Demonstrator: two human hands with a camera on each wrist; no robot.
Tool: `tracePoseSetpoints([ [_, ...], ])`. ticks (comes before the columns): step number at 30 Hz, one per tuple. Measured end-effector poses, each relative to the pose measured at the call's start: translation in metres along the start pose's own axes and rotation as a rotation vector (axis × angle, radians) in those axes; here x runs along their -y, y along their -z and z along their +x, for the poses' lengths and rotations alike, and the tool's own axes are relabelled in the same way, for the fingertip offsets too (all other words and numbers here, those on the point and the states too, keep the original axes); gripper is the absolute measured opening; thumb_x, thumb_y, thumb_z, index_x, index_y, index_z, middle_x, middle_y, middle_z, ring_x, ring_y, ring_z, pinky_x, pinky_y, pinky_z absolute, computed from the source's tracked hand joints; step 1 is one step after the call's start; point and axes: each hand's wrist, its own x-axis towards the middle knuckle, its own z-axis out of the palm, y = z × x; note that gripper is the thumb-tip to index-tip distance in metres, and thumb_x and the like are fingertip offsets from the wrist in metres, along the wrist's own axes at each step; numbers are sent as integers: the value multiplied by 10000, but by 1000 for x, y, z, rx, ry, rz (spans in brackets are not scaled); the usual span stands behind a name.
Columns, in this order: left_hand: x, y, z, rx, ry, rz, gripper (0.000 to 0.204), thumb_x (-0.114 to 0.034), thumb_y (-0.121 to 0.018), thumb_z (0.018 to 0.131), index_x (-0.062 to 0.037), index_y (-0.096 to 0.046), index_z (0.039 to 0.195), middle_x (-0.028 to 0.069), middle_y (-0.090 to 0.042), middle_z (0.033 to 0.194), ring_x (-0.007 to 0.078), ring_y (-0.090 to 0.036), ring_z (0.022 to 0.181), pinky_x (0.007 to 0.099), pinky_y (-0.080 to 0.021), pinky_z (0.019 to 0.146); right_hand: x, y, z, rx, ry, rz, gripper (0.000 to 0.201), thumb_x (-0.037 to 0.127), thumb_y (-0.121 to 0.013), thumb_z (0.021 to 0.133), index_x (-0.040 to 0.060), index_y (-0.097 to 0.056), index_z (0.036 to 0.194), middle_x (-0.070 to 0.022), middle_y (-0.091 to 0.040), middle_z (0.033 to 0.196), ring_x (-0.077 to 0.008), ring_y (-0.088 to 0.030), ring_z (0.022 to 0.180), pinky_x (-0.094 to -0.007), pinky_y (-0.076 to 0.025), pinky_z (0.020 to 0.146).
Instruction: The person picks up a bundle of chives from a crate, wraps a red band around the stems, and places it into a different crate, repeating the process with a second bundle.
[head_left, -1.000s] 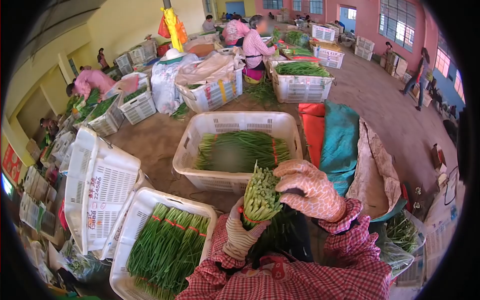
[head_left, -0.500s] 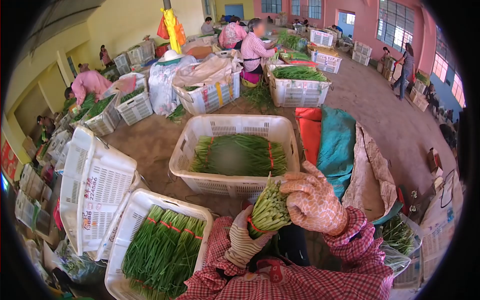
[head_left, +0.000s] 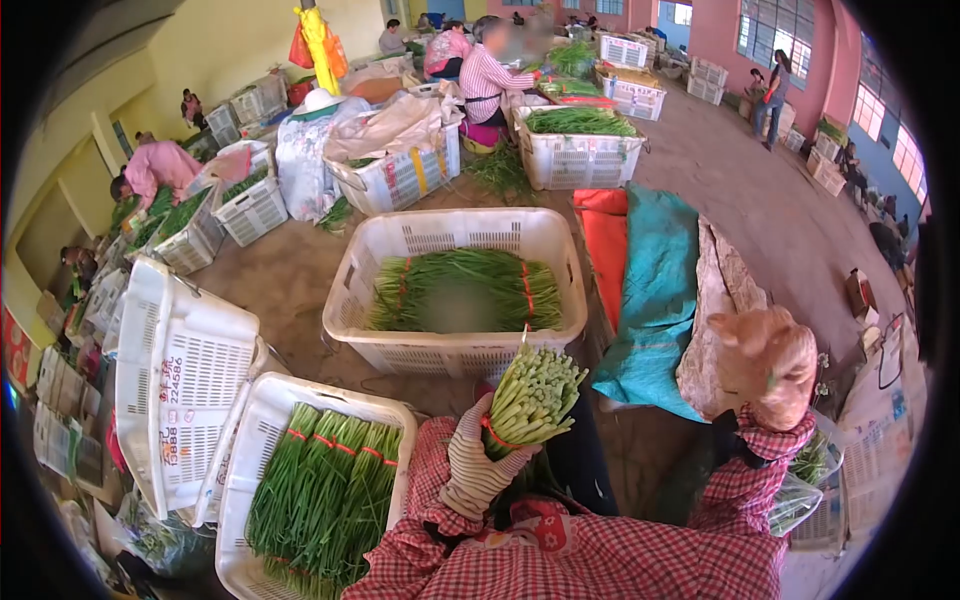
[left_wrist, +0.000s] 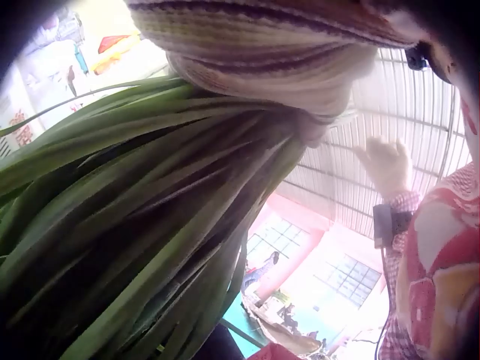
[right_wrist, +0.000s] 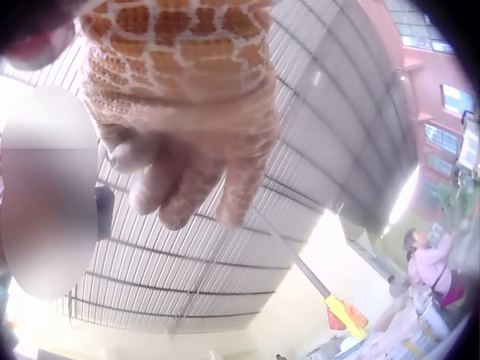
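My left hand (head_left: 475, 465), in a striped knitted glove, grips a bundle of garlic chives (head_left: 538, 398) below its pale cut ends. A red band (head_left: 496, 437) circles the bundle beside the fingers. In the left wrist view the long flat leaves (left_wrist: 142, 202) fan downward from the glove (left_wrist: 262, 56). My right hand (head_left: 765, 362), in an orange-and-white patterned glove, is raised at the right, apart from the bundle, and blurred in the head view. In the right wrist view its fingers (right_wrist: 236, 191) hang loosely bent, with nothing seen between them.
A white crate (head_left: 460, 345) ahead holds banded chives (head_left: 450, 275). Another crate (head_left: 235, 520) at left front holds several bundles (head_left: 325, 490). Tilted crates (head_left: 190, 390) lean beside it. Teal cloth (head_left: 655, 300) and brown sacking (head_left: 715, 330) lie at right. People work among crates behind.
My right hand has left the bundle's cut ends and swung out to the right. The left hand still holds the bundle, nearly in place. The head view has shifted slightly.
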Motion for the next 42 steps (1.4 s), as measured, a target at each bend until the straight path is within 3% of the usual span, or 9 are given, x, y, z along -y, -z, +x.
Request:
tracePoseSetpoints([
  [2, -1, -2, -1, 8, 7, -23, 817, -278, -895, 678, 29, -463, 1300, 165, -645, 1140, 262, -652, 1031, 351, -521, 903, -3, -14, 0, -116, -36, -83, 257, 275, -730, 825, 35, -639, 829, -208, -653, 1022, -357, -636, 981, -554, -461, 912],
  [6, -5, -1, -1, 26, -15, 40, 820, -278, -892, 680, 27, -459, 1306, 172, -642, 1149, 267, -649, 1046, 353, -519, 910, -33, -40, 7, 335, -164, -363, 256, 146, -717, 839, 58, -671, 1076, -164, -626, 1112, -347, -581, 1106, -479, -468, 931],
  [17, -6, -8, -1, 60, -26, 185, 808, -333, -883, 688, 39, -482, 1284, 166, -629, 1136, 267, -638, 1037, 366, -515, 903, -67, -74, -3, 560, 86, -979, 206, 91, -695, 708, 128, -613, 893, -47, -608, 1054, -259, -588, 1071, -488, -444, 1004],
  [23, -17, -15, 6, 31, -159, 339, 842, -429, -853, 649, 6, -497, 1276, 193, -614, 1078, 362, -603, 988, 446, -480, 896, -75, -70, -28, 355, 2, -1010, 118, 55, -602, 810, 88, -539, 906, -74, -620, 1004, -281, -619, 996, -504, -455, 971],
  [25, -21, -16, 7, 40, -171, 372, 842, -426, -854, 649, 6, -496, 1277, 199, -614, 1092, 365, -603, 995, 446, -478, 902, -77, -65, -34, -371, -345, -530, 90, 154, -572, 923, 80, -525, 911, -98, -625, 952, -302, -629, 974, -502, -470, 941],
  [29, -21, -15, 6, 74, -128, 323, 844, -423, -855, 653, 23, -498, 1275, 209, -613, 1113, 379, -602, 1013, 448, -481, 902, -73, -16, -38, -514, -333, 410, 214, 261, -556, 977, 78, -511, 877, -113, -635, 953, -293, -625, 977, -476, -479, 927],
  [32, -8, -12, 12, 60, -16, 186, 819, -350, -874, 654, 36, -499, 1272, 204, -621, 1111, 363, -618, 1023, 424, -492, 916, -71, -11, -46, -378, -385, 341, 313, 328, -630, 932, 55, -562, 1069, -126, -641, 1098, -277, -609, 1072, -469, -448, 996],
  [36, -4, 2, 43, -106, 129, -195, 694, -150, -860, 700, 31, -506, 1268, 129, -642, 1121, 210, -627, 1019, 321, -511, 903, -89, -58, -63, -152, -636, -78, 995, 384, -810, 772, 23, -247, 1507, -163, -479, 1412, -317, -453, 1322, -460, -333, 1121],
  [42, -27, 36, 88, -309, 283, -878, 567, -108, -774, 795, -9, -510, 1286, 63, -628, 1114, 170, -628, 961, 291, -529, 858, -146, -107, -63, 369, -606, -555, 1158, 486, -819, 710, -33, -156, 1504, -265, -346, 1491, -346, -366, 1387, -377, -331, 1120],
])
